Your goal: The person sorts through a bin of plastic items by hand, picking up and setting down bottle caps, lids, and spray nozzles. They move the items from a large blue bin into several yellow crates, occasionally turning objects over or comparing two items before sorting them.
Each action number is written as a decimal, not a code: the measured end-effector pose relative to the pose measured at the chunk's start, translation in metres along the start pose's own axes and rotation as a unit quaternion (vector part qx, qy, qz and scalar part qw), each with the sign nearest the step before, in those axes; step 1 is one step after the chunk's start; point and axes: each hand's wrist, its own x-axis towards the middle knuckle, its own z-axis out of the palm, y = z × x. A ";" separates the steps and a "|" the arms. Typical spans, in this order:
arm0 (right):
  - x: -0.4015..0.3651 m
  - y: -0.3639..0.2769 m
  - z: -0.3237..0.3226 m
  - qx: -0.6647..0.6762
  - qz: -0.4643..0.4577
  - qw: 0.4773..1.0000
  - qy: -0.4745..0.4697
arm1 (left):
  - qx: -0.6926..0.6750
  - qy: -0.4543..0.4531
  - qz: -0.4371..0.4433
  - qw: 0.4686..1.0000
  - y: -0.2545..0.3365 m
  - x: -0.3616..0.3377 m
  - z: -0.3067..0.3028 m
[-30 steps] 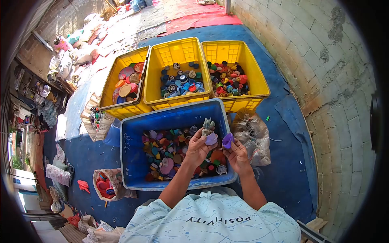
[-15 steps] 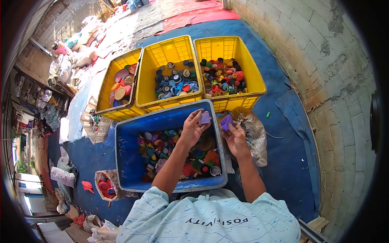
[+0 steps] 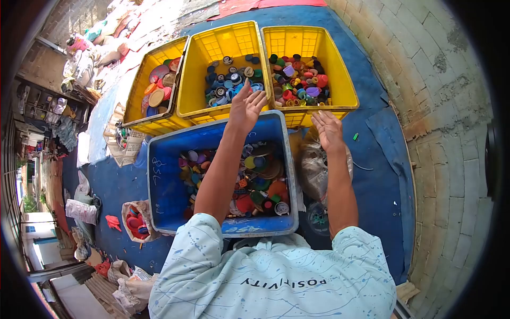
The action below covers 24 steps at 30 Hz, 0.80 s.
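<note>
Sorting crates and hands, seen from above. The blue crate [image 3: 286, 159], filled with mixed plastic caps and lids [image 3: 249, 181], serves as the reference for position. Beyond its far rim stand three yellow crates: the left [image 3: 154, 123], holding wide lids [image 3: 156, 97]; the middle [image 3: 218, 40], holding mostly blue and white caps [image 3: 226, 87]; and the right [image 3: 340, 69], holding multicoloured small caps [image 3: 297, 80]. A lavender cap [image 3: 288, 70] and a purple cap [image 3: 312, 91] lie among the latter, beyond the blue crate's far right corner. The left hand [image 3: 248, 109] is released and empty, fingers extended, above the blue crate's far rim. The right hand [image 3: 328, 130] is likewise unclenched and empty, palm upturned, beyond the same corner; contact with the yellow rim cannot be determined.

Right of the blue crate lies a clear plastic bag [image 3: 317, 173]; to its left, a sack [image 3: 148, 206] contains red and blue lids [image 3: 136, 222].

Inscriptions: handwritten characters, including an 8 and a 5, mark the blue crate's left inner wall. The pale blue shirt [image 3: 265, 260], nearest the viewer, reads "POSITIVITY", inverted, its middle letters indistinct.
</note>
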 end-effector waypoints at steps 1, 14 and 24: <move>-0.015 0.004 -0.003 -0.004 0.008 1.000 0.030 | 0.003 0.008 0.014 1.000 0.007 -0.015 -0.020; -0.155 0.115 0.033 -0.300 0.005 0.954 -0.011 | -0.080 0.379 -0.116 0.914 -0.039 -0.212 -0.268; -0.102 0.266 -0.039 -0.410 0.195 0.864 0.219 | -0.093 0.363 -0.114 0.920 -0.013 -0.227 -0.303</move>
